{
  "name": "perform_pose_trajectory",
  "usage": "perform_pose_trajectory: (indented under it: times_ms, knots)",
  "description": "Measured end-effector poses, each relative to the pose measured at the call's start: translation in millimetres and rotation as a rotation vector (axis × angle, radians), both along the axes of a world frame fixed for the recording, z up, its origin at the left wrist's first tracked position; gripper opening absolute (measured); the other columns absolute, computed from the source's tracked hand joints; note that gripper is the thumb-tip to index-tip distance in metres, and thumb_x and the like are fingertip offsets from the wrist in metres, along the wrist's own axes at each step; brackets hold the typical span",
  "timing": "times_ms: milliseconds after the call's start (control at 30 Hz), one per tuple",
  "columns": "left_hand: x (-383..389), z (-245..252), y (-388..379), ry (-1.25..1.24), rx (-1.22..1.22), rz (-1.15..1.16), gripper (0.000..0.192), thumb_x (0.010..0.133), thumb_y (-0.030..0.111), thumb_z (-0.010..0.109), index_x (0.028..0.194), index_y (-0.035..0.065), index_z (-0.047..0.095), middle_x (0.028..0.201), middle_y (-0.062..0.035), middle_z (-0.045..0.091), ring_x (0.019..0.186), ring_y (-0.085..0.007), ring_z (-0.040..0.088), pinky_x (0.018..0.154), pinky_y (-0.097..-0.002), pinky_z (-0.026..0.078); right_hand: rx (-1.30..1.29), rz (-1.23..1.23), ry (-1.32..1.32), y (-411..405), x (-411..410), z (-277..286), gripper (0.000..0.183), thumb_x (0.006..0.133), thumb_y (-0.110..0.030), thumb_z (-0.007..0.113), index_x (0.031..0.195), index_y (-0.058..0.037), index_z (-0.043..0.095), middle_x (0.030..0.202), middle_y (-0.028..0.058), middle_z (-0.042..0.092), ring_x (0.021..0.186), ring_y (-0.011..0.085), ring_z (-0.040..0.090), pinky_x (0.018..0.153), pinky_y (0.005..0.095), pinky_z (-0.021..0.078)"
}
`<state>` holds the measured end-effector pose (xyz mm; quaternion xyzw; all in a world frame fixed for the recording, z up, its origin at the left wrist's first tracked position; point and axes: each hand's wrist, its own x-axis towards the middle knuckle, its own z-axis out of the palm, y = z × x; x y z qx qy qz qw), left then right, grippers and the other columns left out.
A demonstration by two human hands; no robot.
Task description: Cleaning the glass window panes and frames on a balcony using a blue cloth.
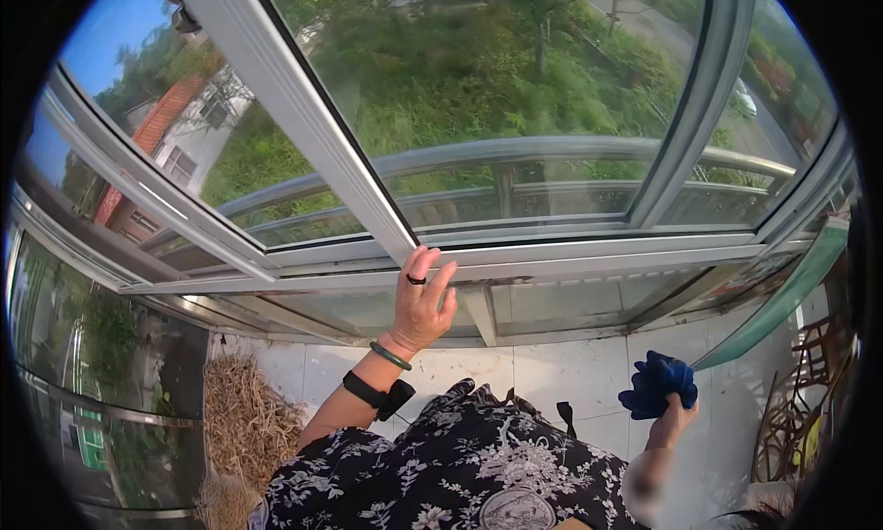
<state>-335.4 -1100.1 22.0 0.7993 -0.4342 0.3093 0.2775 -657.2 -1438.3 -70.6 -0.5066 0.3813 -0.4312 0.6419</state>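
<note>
My left hand (425, 302) rests its fingertips on the lower corner of a white-framed sliding window sash (338, 150), where the upright meets the bottom rail. Its fingers are spread and it grasps nothing. A black ring, a green bangle and a black wrist strap are on this finger and forearm. To the right, away from the window, my right hand (676, 419) is closed around a bunched dark blue cloth (659, 385). Below the sash runs the window sill track (579, 261). Outside the glass is a metal railing (524, 150).
Dried plant stalks (248, 419) lie heaped on the tiled floor (469, 364) at the left. A green panel (786, 309) leans at the right, near a brown wooden or rattan frame (800, 399). Glass panes (559, 306) stand under the sill, and more glazing (69, 323) is at the left.
</note>
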Motion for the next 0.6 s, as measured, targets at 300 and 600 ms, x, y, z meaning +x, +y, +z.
perform_pose_trajectory:
  times_ms: [300,600]
  knots:
    - [-50.3,-32.0,80.1,0.262,-0.229,0.515,0.052,0.074,0.001,0.064,0.124,0.0027,0.050,0.131,-0.0201,0.042,0.117,-0.0392,0.046,0.096,-0.0439,0.043,0.157,0.311,0.263,-14.1,30.4,-37.5,0.036,0.061,0.010,0.046,0.094,0.0070,0.061,0.086,0.0157,0.066,0.073,0.0291,0.067,0.068,0.0400,0.0583]
    - [-25.2,-28.2,175.4,0.254,-0.616,0.754,0.055,0.078,-0.001,0.060,0.131,-0.0015,0.043,0.131,-0.0246,0.044,0.121,-0.0401,0.043,0.101,-0.0449,0.038,-0.005,0.550,0.120,51.2,143.9,10.3,0.031,0.062,0.006,0.052,0.091,0.0049,0.062,0.085,0.0054,0.064,0.077,0.0176,0.061,0.077,0.0298,0.0494]
